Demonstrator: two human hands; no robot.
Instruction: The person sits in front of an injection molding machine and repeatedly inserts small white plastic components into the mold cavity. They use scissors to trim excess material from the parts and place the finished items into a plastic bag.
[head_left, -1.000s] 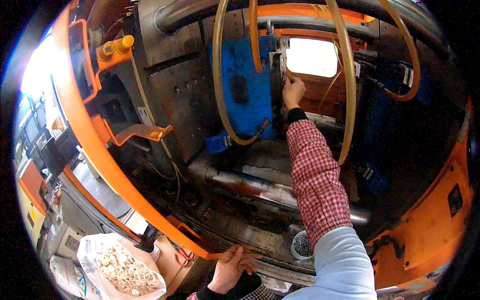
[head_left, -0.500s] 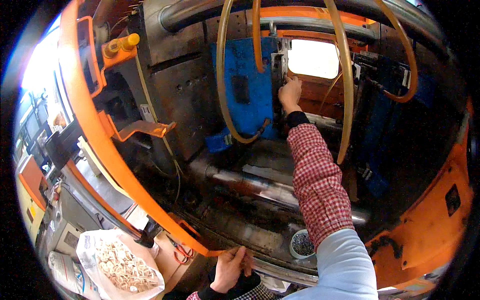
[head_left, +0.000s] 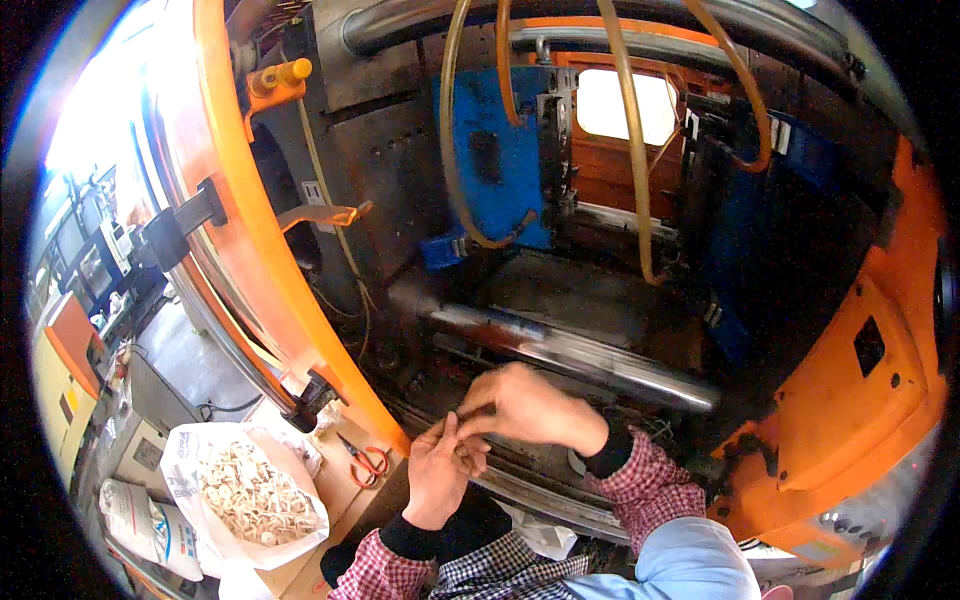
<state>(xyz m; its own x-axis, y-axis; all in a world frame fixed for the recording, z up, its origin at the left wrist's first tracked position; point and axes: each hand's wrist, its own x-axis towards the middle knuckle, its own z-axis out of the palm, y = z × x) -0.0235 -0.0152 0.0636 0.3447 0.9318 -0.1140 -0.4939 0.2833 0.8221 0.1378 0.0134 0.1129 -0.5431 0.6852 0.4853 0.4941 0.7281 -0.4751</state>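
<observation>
Head view: the left hand (head_left: 438,478) and right hand (head_left: 540,405) are brought together at lower centre, before the open machine. Fingers (head_left: 450,432) of both are bent and meet at the tips; the right is blurred by motion. Whether anything is pinched between them cannot be told. Just beyond, a polished steel bar (head_left: 610,365) is seen slanting down rightward. Farther back, a blue block (head_left: 515,180) is mounted upright, with yellowish hoses (head_left: 635,120) hung in front. To the left, red-handled scissors (head_left: 368,468) are laid near a white bag (head_left: 185,470) filled with small beige pieces (head_left: 255,490).
</observation>
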